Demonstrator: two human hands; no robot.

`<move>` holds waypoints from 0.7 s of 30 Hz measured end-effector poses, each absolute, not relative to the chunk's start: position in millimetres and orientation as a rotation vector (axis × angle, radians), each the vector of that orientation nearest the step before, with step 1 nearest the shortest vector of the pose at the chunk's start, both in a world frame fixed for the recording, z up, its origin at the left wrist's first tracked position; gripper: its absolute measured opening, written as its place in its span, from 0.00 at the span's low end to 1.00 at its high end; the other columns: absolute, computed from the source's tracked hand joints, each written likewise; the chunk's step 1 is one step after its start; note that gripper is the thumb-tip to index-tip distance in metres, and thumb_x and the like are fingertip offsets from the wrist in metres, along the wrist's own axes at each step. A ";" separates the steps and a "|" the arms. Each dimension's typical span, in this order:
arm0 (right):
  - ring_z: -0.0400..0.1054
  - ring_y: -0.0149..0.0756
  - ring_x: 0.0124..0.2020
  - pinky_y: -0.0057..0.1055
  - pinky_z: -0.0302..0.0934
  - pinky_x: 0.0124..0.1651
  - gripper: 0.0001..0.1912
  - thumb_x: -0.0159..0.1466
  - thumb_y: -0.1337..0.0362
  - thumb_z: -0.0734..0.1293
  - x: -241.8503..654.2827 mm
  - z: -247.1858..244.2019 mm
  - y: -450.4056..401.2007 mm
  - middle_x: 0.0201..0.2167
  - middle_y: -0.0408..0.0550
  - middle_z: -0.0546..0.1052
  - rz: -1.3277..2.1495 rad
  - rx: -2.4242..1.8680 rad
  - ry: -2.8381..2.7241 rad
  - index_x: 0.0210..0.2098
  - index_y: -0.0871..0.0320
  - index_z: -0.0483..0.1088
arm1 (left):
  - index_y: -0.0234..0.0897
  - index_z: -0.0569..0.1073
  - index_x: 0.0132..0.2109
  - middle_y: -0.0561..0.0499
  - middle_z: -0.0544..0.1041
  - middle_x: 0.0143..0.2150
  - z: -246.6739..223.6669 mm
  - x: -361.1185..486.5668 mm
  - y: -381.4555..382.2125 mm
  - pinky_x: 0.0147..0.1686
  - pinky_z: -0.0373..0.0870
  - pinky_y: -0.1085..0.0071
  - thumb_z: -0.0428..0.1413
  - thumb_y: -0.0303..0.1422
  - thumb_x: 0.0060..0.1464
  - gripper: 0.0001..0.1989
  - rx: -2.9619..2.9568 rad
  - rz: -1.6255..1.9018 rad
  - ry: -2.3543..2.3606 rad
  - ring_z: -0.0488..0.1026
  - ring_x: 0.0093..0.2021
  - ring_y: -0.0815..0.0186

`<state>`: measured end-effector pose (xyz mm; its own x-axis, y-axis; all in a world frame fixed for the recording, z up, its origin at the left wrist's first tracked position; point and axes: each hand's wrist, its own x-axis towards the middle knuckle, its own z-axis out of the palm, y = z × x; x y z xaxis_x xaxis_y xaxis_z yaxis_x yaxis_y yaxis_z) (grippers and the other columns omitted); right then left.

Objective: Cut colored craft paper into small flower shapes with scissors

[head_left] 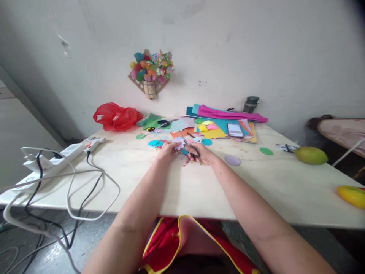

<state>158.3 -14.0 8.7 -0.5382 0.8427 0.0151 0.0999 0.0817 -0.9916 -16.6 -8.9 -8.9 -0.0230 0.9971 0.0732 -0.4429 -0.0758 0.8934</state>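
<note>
My left hand (168,149) pinches a pale lilac paper flower (178,143) with a scalloped edge. Close by on the right, my right hand (201,152) is closed round the dark handles of a pair of scissors (186,142), whose blades point up and left beside the flower. Whether the blades touch the paper I cannot tell. Blue scalloped paper shapes (155,143) lie left of my left hand. Below both hands is a small heap of coloured paper scraps (188,161). A blue paper disc (206,142) and a lilac paper disc (233,160) rest near my right hand.
Coloured paper sheets (218,133), a second pair of scissors (167,123) and a red plastic bag (115,116) lie at the back. White power strips (61,160) with loose cables occupy the left. A green mango-like fruit (311,155) and a yellow fruit (351,196) sit right.
</note>
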 end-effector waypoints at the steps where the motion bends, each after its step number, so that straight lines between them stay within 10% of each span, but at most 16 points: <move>1: 0.61 0.23 0.11 0.18 0.46 0.08 0.15 0.62 0.54 0.67 160.2 8.5 -12.5 0.16 0.40 0.71 1.527 -0.918 -1.752 0.30 0.60 0.64 | 0.31 0.75 0.27 0.49 0.77 0.26 -8.7 -18.0 -9.1 0.30 0.69 0.71 0.65 0.28 0.35 0.08 0.936 1.437 0.826 0.71 0.24 0.69; 21: 0.61 0.22 0.13 0.20 0.50 0.13 0.19 0.58 0.50 0.67 191.4 17.1 -3.8 0.20 0.42 0.73 1.558 -0.874 -2.091 0.32 0.63 0.67 | 0.29 0.76 0.24 0.48 0.75 0.21 -6.5 -27.3 -12.9 0.23 0.61 0.75 0.67 0.28 0.33 0.09 1.141 1.194 0.805 0.68 0.21 0.71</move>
<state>191.4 -3.8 17.1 -0.7300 0.6812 -0.0562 0.2487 0.1881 -0.9502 -27.3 -12.9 -6.5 0.2240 0.9707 0.0875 -0.2836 -0.0210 0.9587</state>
